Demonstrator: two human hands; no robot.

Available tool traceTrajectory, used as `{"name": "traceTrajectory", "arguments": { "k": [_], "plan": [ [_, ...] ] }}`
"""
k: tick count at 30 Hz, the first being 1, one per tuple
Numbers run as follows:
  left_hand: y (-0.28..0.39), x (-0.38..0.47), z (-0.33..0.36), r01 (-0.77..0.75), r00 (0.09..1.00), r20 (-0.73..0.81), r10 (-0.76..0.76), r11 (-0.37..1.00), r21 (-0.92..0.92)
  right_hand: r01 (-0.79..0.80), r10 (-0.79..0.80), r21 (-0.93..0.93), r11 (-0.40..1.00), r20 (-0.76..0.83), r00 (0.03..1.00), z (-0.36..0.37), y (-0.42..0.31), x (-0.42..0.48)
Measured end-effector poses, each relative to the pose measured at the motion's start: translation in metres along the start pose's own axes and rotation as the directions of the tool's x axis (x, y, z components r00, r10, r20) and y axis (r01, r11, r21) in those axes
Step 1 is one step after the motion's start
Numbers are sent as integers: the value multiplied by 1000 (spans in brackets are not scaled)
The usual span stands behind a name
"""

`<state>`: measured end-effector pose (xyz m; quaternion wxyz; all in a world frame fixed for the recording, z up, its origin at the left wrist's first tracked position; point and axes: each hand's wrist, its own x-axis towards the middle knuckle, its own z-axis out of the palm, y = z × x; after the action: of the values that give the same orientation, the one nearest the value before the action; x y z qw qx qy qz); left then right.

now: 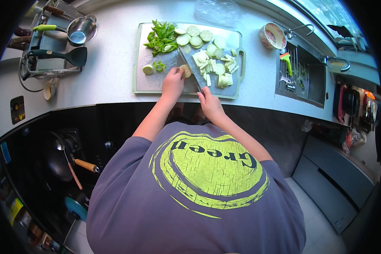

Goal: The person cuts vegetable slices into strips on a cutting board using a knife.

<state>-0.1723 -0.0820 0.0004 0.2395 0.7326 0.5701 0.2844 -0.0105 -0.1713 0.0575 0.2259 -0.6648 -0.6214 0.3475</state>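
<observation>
My right hand (211, 103) grips the handle of a kitchen knife (190, 68), whose blade points away from me over the cutting board (142, 87). Just left of the blade, my left hand (173, 83) holds a pale round vegetable slice (186, 71) with its fingertips. Several round slices (196, 41) lie at the board's far middle. Cut sticks and chunks (206, 62) of the same pale vegetable are spread right of the knife. Chopped green peppers (162, 36) are heaped at the far left. A short end piece (148, 69) and some green pepper bits (159, 66) sit nearer.
A steel saucepan (81, 30) and a black spatula (73, 56) rest by the rack at left. The bowl (273, 35) stands beside the sink (316, 85), which holds a green-handled peeler (286, 63). A wok (62, 162) is on the stove at lower left.
</observation>
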Motion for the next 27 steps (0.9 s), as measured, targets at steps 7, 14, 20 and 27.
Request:
{"name": "traceTrajectory", "arguments": {
  "k": [7,14,20,27],
  "plan": [
    [0,-4,4,27,1000,-13,-26,999,19,-15,12,-60,998,-58,998,-14,5,2],
    [10,-10,10,67,991,-114,-66,998,5,-53,56,85,995,-35,998,-34,-6,-18],
    [6,-12,16,35,984,-177,-32,999,14,-36,35,91,995,3,999,-27,-2,-23],
    [4,-14,19,-9,972,-233,18,999,41,27,-28,41,999,23,999,-25,1,-23]
  ]
}}
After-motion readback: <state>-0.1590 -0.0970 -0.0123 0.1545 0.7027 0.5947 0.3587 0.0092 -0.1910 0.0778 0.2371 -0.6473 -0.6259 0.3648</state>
